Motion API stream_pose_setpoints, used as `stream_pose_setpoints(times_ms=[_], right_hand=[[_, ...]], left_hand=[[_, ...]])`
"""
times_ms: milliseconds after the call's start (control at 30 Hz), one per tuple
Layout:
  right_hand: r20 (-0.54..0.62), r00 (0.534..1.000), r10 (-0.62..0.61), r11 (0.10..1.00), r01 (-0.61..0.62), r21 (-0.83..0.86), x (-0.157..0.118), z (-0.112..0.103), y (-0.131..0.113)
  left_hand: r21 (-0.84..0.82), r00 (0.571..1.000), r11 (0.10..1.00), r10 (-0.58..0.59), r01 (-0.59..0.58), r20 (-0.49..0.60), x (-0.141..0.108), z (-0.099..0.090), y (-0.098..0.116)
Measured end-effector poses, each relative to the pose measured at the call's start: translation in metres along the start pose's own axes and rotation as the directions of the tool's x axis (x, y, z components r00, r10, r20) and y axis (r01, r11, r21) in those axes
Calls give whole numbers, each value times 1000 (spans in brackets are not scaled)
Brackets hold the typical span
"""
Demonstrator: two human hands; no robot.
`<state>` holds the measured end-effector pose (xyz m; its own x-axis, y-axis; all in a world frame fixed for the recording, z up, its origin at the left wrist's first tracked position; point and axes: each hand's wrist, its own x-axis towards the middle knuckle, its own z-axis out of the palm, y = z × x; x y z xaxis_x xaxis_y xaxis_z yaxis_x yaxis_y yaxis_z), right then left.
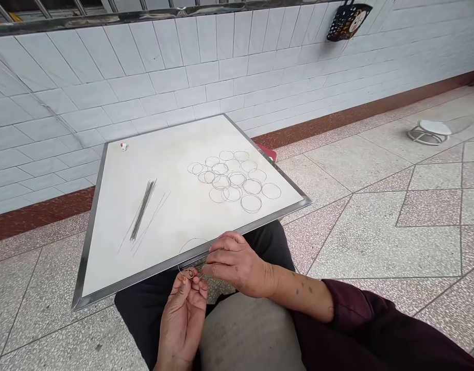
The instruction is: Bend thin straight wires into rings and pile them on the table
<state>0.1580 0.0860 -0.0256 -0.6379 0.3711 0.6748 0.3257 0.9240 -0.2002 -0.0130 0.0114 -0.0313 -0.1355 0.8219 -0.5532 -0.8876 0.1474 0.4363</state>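
Note:
Over the table's near edge, a thin wire bent into a ring (182, 248) runs between my two hands. My left hand (185, 314), palm up, pinches the wire between thumb and fingertips, where a small curl shows. My right hand (240, 265) comes in from the right with its fingers bent together on the ring's other side; its thumb is hidden behind them. On the white table, a bundle of straight wires (143, 210) lies to the left with several loose ones beside it. Several finished-looking wire rings (252, 203) lie overlapping on the right.
The square white table (175, 154) has a metal rim and stands by a tiled wall (167, 82). A small white-and-red figurine (123, 147) sits at its far left corner. A black basket (349, 21) hangs on the wall. A white stool (430, 132) stands at far right.

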Motion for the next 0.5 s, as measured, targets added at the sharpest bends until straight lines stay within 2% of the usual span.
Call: stream_pose_setpoints(times_ms=[333,500], right_hand=[[55,996,-70,997,72,-38,-4,-3,5],[36,997,-70,997,71,-25,-5,-2,6]], left_hand=[[-12,997,1000,11,-12,-76,0,-1,-1],[33,998,999,42,-41,-49,0,-1,-1]])
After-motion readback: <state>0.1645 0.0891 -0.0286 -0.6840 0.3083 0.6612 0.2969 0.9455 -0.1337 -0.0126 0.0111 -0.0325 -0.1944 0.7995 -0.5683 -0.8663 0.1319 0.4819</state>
